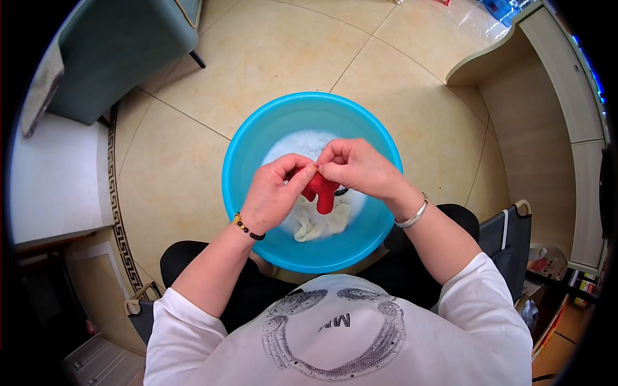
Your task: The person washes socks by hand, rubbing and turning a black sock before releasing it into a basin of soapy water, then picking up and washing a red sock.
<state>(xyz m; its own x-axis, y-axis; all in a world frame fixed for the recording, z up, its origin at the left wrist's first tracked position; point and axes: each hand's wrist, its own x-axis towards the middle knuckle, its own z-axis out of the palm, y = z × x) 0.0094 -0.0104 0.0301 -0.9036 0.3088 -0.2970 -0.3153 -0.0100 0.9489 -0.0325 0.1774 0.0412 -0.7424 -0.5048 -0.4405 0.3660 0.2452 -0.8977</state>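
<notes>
My left hand [278, 188] and my right hand [358, 168] meet over the basin, their fingertips pinching the top edge of a small red cloth [325, 201]. The cloth hangs down in two wet-looking lobes; its exact kind I cannot tell. Below it, a cream-white cloth [322, 220] lies bunched in white suds [299, 143]. A dark bit of something [341, 191] shows just beside the red cloth, mostly hidden. All this is inside a round blue plastic basin [314, 262], which stands on the floor between my knees.
Beige floor tiles [277, 58] surround the basin. A grey-green chair [129, 58] stands at the upper left, above a white surface [58, 180]. On the right is a light wooden cabinet [534, 109]. Dark folding-seat fabric [505, 244] shows beside my right leg.
</notes>
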